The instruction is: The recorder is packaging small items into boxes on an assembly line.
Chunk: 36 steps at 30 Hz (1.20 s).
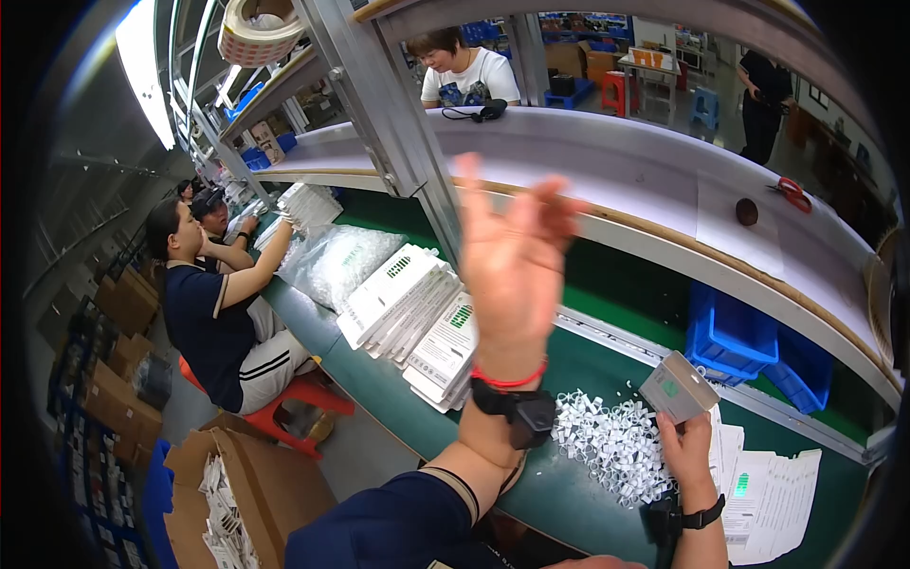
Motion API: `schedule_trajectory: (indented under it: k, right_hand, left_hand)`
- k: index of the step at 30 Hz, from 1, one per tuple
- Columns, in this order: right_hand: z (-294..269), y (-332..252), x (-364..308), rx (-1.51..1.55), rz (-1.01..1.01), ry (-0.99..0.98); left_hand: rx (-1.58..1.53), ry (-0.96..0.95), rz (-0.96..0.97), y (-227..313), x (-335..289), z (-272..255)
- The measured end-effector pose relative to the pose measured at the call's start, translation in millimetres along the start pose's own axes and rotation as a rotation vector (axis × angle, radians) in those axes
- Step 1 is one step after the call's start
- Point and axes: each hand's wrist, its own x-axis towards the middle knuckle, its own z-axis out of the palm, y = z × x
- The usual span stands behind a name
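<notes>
My left hand [517, 261] is raised high above the green worktable, palm showing and fingers spread, somewhat blurred, with nothing in it. It passes in front of the stacks of flat white cartons [403, 299] with green print. In my right hand [687, 446] is a small folded-up carton [675, 387], grey-white with a green mark, gripped at its lower edge and tilted. Beside that hand lies a heap of small white plastic pieces [611, 446]. Just right of my right wrist are more flat cartons [782, 498], fanned out on the table.
A clear bag of white pieces [346, 261] lies beyond the carton stacks. Blue bins [730, 332] stand under the raised shelf [616, 190], which holds red-handled scissors [791, 193]. Seated co-workers [213, 313] are at left. A cardboard box [251, 493] stands on the floor.
</notes>
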Motion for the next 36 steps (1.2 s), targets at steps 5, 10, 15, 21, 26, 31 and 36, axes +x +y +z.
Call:
schedule_trajectory:
  k: [5,10,15,21,26,31,36]
  right_hand:
    - [1.0,-2.7,2.6,-0.001,-0.065,0.018]
    - [0.9,-2.2,-0.9,0.048,0.030,-0.001]
    - [1.2,-0.2,-4.3,0.043,0.030,0.022]
    - [3.0,-0.2,-2.5,0.040,0.032,0.002]
    - [-1.9,9.2,-2.5,0.037,0.056,-0.029]
    - [-0.4,-1.4,-0.7,0.071,0.054,-0.023]
    - [2.7,2.8,-1.1,0.070,0.039,-0.010]
  left_hand:
    - [0.135,0.205,0.424,48.2,-8.6,-10.2]
    - [-0.223,0.017,0.007,21.0,-19.7,9.4]
    - [-0.346,0.141,-0.783,-21.3,-37.5,49.0]
    - [-0.469,0.248,-0.707,-25.5,-14.3,17.3]
    - [-0.471,0.007,0.130,54.2,5.1,-9.1]
    - [-0.648,-0.599,0.336,86.6,-24.0,-3.7]
    - [-0.510,-0.870,0.063,66.0,-18.9,7.3]
